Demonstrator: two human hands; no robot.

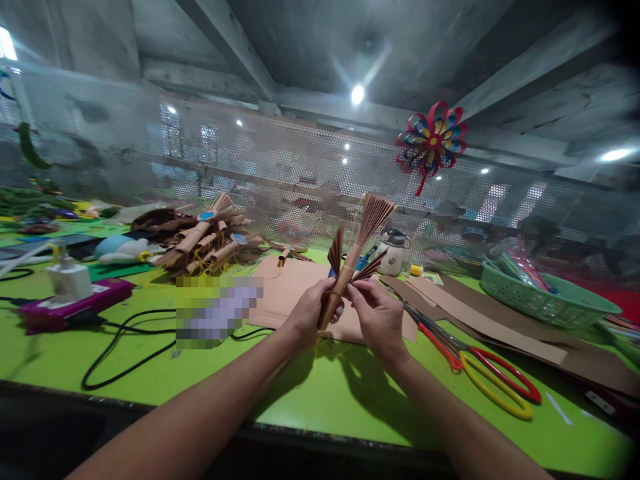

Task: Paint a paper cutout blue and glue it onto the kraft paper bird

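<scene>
Mid-frame, the paper tube leans up rightward; the left hand grasps its lower end, right hand fingers pinching beside its lower-right fan.

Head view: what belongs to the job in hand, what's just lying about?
Likely the job:
- brown paper tube with pleated fans, gripped by the left hand, right hand at it
- flat tan paper sheets
- heap of similar brown paper pieces
- red-and-yellow-handled scissors, probably

Likely lying about:
- magenta power strip
- dark-lidded white bottle
- green plastic basket
</scene>
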